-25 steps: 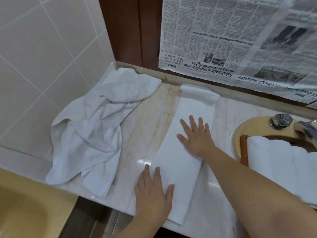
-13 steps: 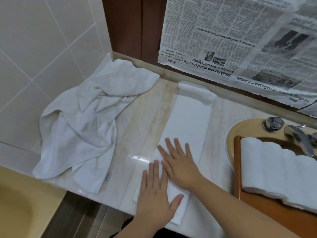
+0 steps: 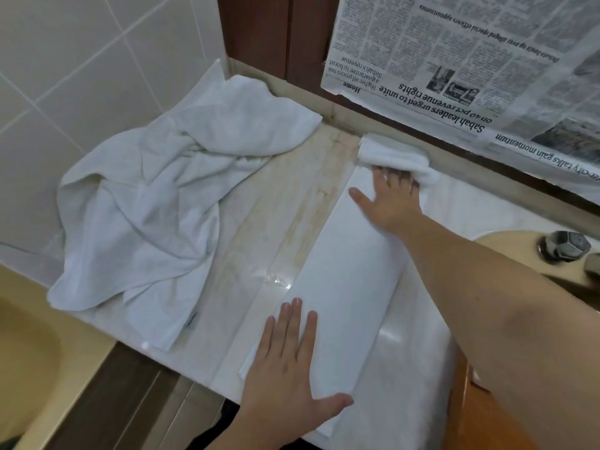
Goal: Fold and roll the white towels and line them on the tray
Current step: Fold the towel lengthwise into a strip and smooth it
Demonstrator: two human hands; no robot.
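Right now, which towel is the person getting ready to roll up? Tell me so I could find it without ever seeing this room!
Find the pale marble counter under the upside-down newspaper on the wall. On it lies a long, flat, folded white towel strip, its far end bunched into a small roll. Unlike the crumpled white towel heap to its left, it is smooth, with both hands on it.

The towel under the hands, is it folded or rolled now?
Folded, not rolled: the towel lies as a flat long strip; only its far end is bunched at the right hand.
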